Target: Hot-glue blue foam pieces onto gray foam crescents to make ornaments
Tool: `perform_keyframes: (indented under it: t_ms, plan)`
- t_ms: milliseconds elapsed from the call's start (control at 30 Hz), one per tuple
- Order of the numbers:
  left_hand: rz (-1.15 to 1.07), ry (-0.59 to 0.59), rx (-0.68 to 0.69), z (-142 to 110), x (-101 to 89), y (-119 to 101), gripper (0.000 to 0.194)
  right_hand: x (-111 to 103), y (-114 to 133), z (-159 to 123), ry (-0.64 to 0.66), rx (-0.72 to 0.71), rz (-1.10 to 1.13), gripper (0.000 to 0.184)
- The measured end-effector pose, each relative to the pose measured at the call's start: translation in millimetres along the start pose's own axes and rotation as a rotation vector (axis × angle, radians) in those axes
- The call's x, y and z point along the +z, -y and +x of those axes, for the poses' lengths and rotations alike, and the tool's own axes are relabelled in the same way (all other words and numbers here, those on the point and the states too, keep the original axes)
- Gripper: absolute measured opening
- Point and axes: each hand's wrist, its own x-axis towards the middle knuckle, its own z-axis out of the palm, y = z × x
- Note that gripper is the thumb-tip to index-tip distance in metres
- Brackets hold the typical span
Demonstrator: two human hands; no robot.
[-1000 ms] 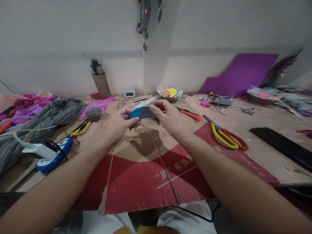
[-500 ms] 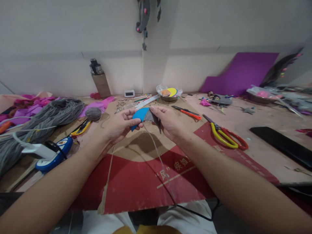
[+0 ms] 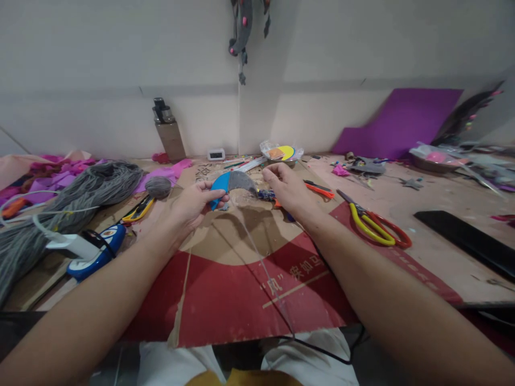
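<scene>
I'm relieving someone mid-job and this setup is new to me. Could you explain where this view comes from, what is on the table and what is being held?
There is no machine: these are a person's bare hands, seen by a head-worn camera looking forward and down. The left hand holds a curved blue and grey piece. The right hand is by a dark item; whether it grips that is unclear. A red and brown cardboard sheet lies under the hands. Scissors and a long black object lie to the right, a grey yarn ball to the left.
</scene>
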Motion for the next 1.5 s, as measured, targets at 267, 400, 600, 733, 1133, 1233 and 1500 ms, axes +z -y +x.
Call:
perform_keyframes:
  t_ms: [267,400,600,733,1133,1233,1500]
  plan:
    - [-0.011,-0.136,0.016,4,-6.9,1,0.02,-22,-31,-12,0.107,0.113,-0.772,0.044]
    - [0.048,-0.174,0.084,4,-7.1,1,0.017,-27,-40,-26,0.186,0.104,-0.982,0.055]
    - [0.095,-0.194,0.135,5,-9.8,4,0.017,-27,-44,-20,0.293,0.172,-0.885,0.023]
    - [0.102,-0.212,0.144,6,-10.5,5,0.017,-33,-46,-17,0.224,0.334,-0.591,0.02]
    - [0.114,-0.295,0.091,1,-4.9,-3,0.015,-7,19,-19,0.099,0.101,0.526,0.032]
    - [0.129,-0.29,0.112,4,-7.5,0,0.015,4,19,-27,0.176,0.037,0.492,0.032]
    - [0.156,-0.26,0.135,9,-10.1,12,0.016,2,7,-42,0.184,-0.203,0.009,0.025]
